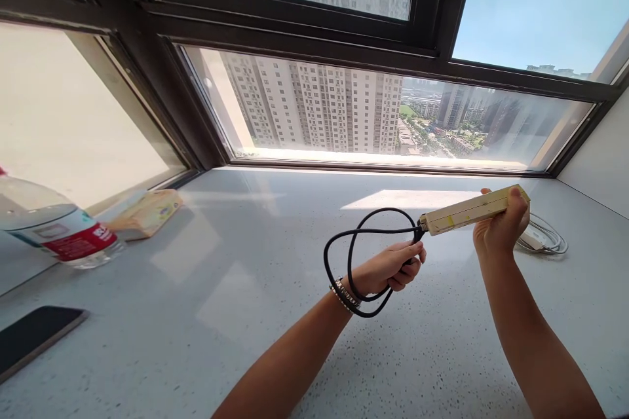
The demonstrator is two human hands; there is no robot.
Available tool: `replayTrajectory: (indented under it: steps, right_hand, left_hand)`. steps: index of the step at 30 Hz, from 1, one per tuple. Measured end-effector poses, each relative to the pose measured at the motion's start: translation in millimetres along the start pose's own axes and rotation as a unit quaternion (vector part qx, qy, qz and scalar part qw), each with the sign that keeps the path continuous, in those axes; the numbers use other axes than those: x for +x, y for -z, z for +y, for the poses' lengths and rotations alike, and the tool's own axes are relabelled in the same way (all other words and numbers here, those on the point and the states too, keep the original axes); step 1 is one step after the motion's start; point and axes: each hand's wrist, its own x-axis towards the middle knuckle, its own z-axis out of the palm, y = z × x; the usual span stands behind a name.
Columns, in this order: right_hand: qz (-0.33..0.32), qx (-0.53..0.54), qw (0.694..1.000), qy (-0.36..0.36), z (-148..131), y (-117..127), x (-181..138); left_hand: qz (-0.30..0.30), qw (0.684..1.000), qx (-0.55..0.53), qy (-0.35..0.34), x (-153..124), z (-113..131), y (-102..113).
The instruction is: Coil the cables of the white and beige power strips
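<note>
My right hand (501, 229) grips the far end of a cream-coloured power strip (466, 211), held level above the white speckled sill (246, 288). From the strip's left end runs a black cable (344, 255), looped in coils. My left hand (393, 268) is closed around the cable close to where it leaves the strip, and the loops hang around that wrist, which wears a bracelet (345, 294).
A clear water bottle (54, 229) with a red label lies at the left, a tissue pack (147, 213) behind it. A dark phone (34, 337) rests near the left front edge. A white coiled cable with a charger (540, 241) lies behind my right hand. Windows close off the far side.
</note>
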Motion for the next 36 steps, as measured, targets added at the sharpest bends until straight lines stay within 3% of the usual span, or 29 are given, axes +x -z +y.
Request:
replayTrajectory:
  steps: [4,7,11,17,20,23,27,29,36]
  right_hand:
    - [0.007,-0.084,0.996,0.007,19,10,15]
    - [-0.019,-0.115,0.992,-0.041,25,12,14]
    - [-0.093,-0.124,0.979,-0.134,20,7,0]
    - [-0.200,-0.171,0.934,-0.240,9,5,-9]
    - [-0.294,-0.262,0.882,-0.258,3,11,0]
    - [-0.411,-0.320,0.802,-0.291,-1,17,8]
    - [-0.560,-0.303,0.693,-0.339,2,19,5]
    - [-0.596,-0.282,0.667,-0.347,8,17,-2]
    - [-0.480,-0.301,0.733,-0.377,20,11,-22]
  left_hand:
    - [0.003,1.000,-0.009,-0.025,0,0,3]
    - [0.020,0.999,-0.027,-0.038,1,-1,5]
    - [0.077,0.995,-0.043,-0.053,2,0,6]
    - [0.145,0.978,-0.103,-0.111,0,8,16]
    - [0.159,0.969,-0.133,-0.132,-1,10,25]
    - [0.148,0.968,-0.143,-0.141,1,8,29]
    - [0.105,0.983,-0.099,-0.111,7,0,20]
    - [0.067,0.993,-0.063,-0.073,9,-3,15]
    - [0.004,0.999,0.021,-0.025,4,-3,19]
